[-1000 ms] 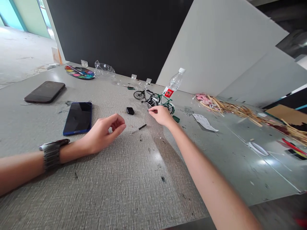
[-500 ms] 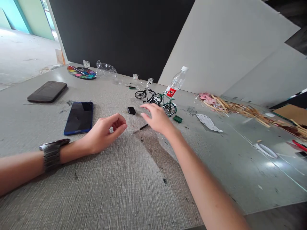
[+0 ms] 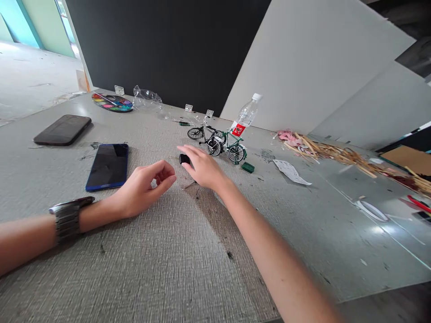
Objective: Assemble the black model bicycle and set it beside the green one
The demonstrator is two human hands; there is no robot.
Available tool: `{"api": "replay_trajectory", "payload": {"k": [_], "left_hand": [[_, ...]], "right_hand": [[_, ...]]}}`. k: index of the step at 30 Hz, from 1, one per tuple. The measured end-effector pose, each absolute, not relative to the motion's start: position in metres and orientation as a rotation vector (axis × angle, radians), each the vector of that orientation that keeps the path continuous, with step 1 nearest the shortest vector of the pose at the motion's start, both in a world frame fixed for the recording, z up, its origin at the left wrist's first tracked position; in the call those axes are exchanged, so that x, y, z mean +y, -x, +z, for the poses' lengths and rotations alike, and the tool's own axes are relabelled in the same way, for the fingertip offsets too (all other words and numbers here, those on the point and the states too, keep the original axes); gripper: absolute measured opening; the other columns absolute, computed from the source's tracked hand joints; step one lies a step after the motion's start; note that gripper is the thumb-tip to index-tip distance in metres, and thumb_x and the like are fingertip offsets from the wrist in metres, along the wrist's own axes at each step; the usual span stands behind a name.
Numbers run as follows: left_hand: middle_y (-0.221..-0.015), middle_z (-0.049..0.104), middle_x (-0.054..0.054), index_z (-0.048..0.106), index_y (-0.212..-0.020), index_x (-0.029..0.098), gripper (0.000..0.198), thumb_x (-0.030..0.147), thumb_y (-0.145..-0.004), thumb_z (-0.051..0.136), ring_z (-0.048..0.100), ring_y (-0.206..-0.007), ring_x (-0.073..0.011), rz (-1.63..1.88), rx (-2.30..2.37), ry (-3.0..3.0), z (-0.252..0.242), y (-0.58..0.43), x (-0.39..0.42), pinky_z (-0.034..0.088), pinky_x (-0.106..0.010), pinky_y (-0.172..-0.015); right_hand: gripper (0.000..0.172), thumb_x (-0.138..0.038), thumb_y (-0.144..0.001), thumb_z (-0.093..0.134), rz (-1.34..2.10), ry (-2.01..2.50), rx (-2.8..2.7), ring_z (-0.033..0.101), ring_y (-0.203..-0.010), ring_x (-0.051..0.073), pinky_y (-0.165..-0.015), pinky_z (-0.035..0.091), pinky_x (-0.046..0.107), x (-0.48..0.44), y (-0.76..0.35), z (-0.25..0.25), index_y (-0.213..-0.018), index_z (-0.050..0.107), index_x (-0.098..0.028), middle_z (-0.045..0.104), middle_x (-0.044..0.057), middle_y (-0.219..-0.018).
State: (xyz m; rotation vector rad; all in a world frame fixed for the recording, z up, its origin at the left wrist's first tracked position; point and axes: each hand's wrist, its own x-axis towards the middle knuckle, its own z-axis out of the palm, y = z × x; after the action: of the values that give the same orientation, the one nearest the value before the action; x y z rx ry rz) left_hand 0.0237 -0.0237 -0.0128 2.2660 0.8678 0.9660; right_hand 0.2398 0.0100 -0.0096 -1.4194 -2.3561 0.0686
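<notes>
My right hand (image 3: 202,169) reaches over a small black box-like piece (image 3: 184,159), its thumb in front and its fingers extended above and behind. The fingers are apart; whether they touch the piece I cannot tell. My left hand (image 3: 144,187) rests on the table with the fingers curled in loosely and the thumb close to them; nothing shows in it. A thin screwdriver-like tool (image 3: 190,184) lies mostly covered by the right hand. Just beyond that hand stand a black model bicycle (image 3: 206,136) and a green model bicycle (image 3: 236,148), close together.
A blue phone (image 3: 107,166) and a dark phone (image 3: 63,129) lie to the left. Behind are a paint palette (image 3: 112,102), clear plastic packaging (image 3: 147,98) and a tilted bottle (image 3: 247,114). A green box (image 3: 248,167), paper sheet (image 3: 291,172) and wood strips (image 3: 333,157) lie rightward.
My right hand has moved left and slightly nearer, from beside the model bicycles to over the small black piece, covering the tool's handle. The left hand stays almost still.
</notes>
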Motion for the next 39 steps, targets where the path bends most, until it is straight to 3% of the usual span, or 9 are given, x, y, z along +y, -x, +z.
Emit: {"api": "replay_trajectory", "payload": {"k": [3,7,11,15,18,21,25,39], "left_hand": [[-0.072,0.058,0.000,0.053,-0.086,0.019,0.013,0.027,-0.095,0.049,0.053,-0.064,-0.0113,0.957,0.883,-2.261,-0.013,-0.024,-0.024,0.043,-0.022,-0.055],[-0.072,0.059,0.001,0.054,-0.087,0.019,0.014,0.028,-0.096,0.049,0.053,-0.064,-0.0114,0.925,0.904,-2.258,-0.012,-0.024,-0.025,0.043,-0.022,-0.054],[-0.071,0.058,0.001,0.054,-0.085,0.019,0.016,0.029,-0.096,0.048,0.052,-0.063,-0.0118,0.915,0.893,-2.275,-0.012,-0.023,-0.024,0.043,-0.023,-0.056],[-0.072,0.059,0.000,0.054,-0.086,0.019,0.016,0.029,-0.096,0.048,0.054,-0.065,-0.0124,0.912,0.877,-2.281,-0.012,-0.023,-0.023,0.044,-0.023,-0.057],[-0.071,0.059,0.001,0.054,-0.085,0.019,0.016,0.029,-0.096,0.049,0.053,-0.064,-0.0119,0.912,0.887,-2.276,-0.013,-0.024,-0.024,0.043,-0.022,-0.055],[-0.070,0.057,0.001,0.054,-0.084,0.019,0.016,0.029,-0.096,0.049,0.052,-0.062,-0.0114,0.897,0.895,-2.266,-0.013,-0.024,-0.024,0.041,-0.022,-0.053],[-0.070,0.058,0.002,0.053,-0.084,0.019,0.015,0.028,-0.095,0.049,0.052,-0.063,-0.0111,0.899,0.883,-2.265,-0.013,-0.023,-0.024,0.042,-0.022,-0.055],[-0.069,0.056,0.002,0.054,-0.085,0.018,0.014,0.027,-0.095,0.050,0.051,-0.061,-0.0106,0.902,0.864,-2.256,-0.012,-0.024,-0.024,0.040,-0.020,-0.051]], "right_hand": [[0.039,-0.022,-0.098,0.043,0.132,1.382,-2.440,0.051,-0.126,0.026,-0.106,0.041,0.043,0.010,-0.239,-0.011,-0.134,0.056,-0.026,0.057,0.007,-0.137],[0.033,-0.033,-0.090,0.061,0.227,1.473,-2.414,0.062,-0.098,0.024,-0.087,0.050,0.039,0.009,-0.243,-0.007,-0.122,0.065,-0.025,0.061,0.010,-0.115],[0.028,-0.036,-0.078,0.076,0.235,1.512,-2.296,0.061,-0.089,0.022,-0.077,0.050,0.035,0.009,-0.247,-0.006,-0.102,0.067,-0.025,0.063,0.006,-0.100],[0.018,-0.025,-0.079,0.072,0.312,1.465,-2.203,0.062,-0.081,0.019,-0.074,0.049,0.033,0.010,-0.250,-0.005,-0.095,0.065,-0.025,0.069,0.002,-0.092],[0.018,-0.025,-0.084,0.066,0.262,1.481,-2.017,0.064,-0.076,0.017,-0.074,0.051,0.034,0.014,-0.260,0.002,-0.101,0.067,-0.024,0.072,0.002,-0.091],[0.028,-0.026,-0.085,0.063,0.018,1.500,-1.774,0.067,-0.078,0.018,-0.077,0.053,0.035,0.023,-0.280,0.012,-0.113,0.067,-0.020,0.074,0.006,-0.098],[0.024,-0.020,-0.085,0.060,-0.174,1.546,-1.653,0.069,-0.082,0.021,-0.080,0.054,0.037,0.037,-0.303,0.016,-0.106,0.072,-0.016,0.075,0.008,-0.096],[0.023,-0.020,-0.081,0.066,-0.305,1.664,-1.693,0.066,-0.082,0.022,-0.083,0.051,0.039,0.045,-0.303,0.014,-0.100,0.076,-0.014,0.074,0.010,-0.094]]}}
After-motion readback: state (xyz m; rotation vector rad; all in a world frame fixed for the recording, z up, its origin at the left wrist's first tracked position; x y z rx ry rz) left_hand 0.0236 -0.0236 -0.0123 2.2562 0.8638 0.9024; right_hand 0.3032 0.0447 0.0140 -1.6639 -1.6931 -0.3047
